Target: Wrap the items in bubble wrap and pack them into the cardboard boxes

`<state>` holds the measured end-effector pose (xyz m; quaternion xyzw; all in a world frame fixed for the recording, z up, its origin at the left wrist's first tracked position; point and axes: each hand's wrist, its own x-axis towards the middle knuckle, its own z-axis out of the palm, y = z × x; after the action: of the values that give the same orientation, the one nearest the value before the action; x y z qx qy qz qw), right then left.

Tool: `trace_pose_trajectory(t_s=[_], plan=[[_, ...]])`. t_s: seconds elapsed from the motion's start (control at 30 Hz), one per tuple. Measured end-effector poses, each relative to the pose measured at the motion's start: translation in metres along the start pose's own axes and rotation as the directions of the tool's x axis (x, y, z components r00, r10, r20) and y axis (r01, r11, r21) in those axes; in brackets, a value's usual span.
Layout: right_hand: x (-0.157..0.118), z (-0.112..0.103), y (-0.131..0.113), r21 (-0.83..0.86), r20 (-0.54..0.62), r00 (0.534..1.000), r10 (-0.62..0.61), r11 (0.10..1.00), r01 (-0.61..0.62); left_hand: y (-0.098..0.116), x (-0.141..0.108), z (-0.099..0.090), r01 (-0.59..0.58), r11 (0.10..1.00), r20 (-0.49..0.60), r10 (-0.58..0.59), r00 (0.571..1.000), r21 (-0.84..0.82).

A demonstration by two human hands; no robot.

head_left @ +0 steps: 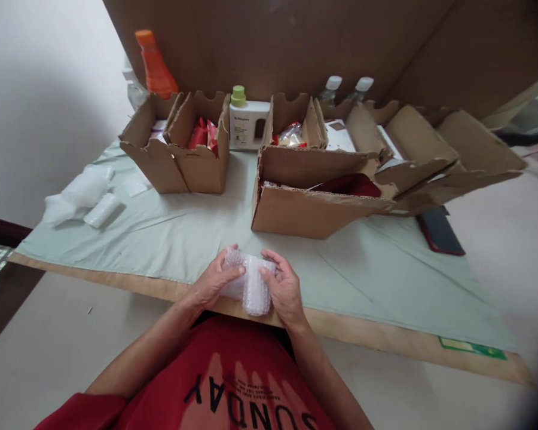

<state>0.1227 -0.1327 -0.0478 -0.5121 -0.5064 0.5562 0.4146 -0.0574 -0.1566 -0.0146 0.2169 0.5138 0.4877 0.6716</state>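
Near the front edge of the table, a roll of bubble wrap (256, 292) is between my two hands. A flap of the wrap extends to the left of the roll. My left hand (217, 278) pinches that flap, thumb on top and fingers underneath. From the right side, my right hand (286, 283) grips the roll with its thumb pressed on top. Whether something lies inside the wrap cannot be made out.
Cardboard bins (314, 209) with packets and boxes line the back. Among them stands a white bottle with a green cap (250, 124); an orange bottle (156, 68) is behind. Bubble-wrapped bundles (87, 188) lie at left on the cloth (183, 230). A dark flat object (440, 232) rests at right.
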Motion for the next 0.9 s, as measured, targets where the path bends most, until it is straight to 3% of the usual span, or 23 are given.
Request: trace_pose_trajectory(t_s=[0.13,0.23,0.33,0.4,0.5,0.6,0.67,0.77,0.9], plan=[[0.005,-0.027,0.000,-0.037,-0.163,0.985,-0.049,0.998,0.043,0.002,0.002,0.005,0.039,0.999,-0.005,-0.039,0.999,0.007],[-0.003,-0.056,0.002,-0.100,-0.320,0.939,-0.127,0.990,0.099,0.009,0.003,0.007,0.003,1.000,-0.093,-0.005,0.996,-0.024],[-0.021,-0.071,-0.003,-0.259,-0.385,0.889,-0.248,0.953,0.154,0.017,0.003,0.010,0.000,0.999,-0.118,-0.005,0.993,-0.042],[-0.030,-0.068,-0.011,-0.427,-0.327,0.857,-0.399,0.871,0.243,0.020,0.003,0.011,0.012,0.998,-0.130,-0.019,0.991,-0.055],[-0.031,-0.054,-0.015,-0.664,-0.088,0.817,-0.570,0.645,0.378,0.022,0.002,0.006,0.007,0.999,-0.170,-0.016,0.985,-0.053],[-0.020,-0.047,-0.005,-0.818,0.070,0.835,-0.545,0.448,0.361,0.022,-0.001,-0.005,-0.029,0.999,-0.243,0.018,0.970,-0.041],[-0.013,-0.048,0.006,-0.863,0.079,0.855,-0.513,0.394,0.317,0.021,-0.003,-0.011,-0.032,0.999,-0.271,0.020,0.962,-0.040],[-0.010,-0.057,0.018,-0.845,0.018,0.845,-0.535,0.443,0.298,0.018,-0.005,-0.015,0.004,0.999,-0.264,-0.016,0.964,-0.048],[-0.017,-0.075,0.011,-0.668,-0.198,0.864,-0.462,0.709,0.226,0.017,-0.005,-0.017,0.002,1.000,-0.252,-0.009,0.968,-0.028]])
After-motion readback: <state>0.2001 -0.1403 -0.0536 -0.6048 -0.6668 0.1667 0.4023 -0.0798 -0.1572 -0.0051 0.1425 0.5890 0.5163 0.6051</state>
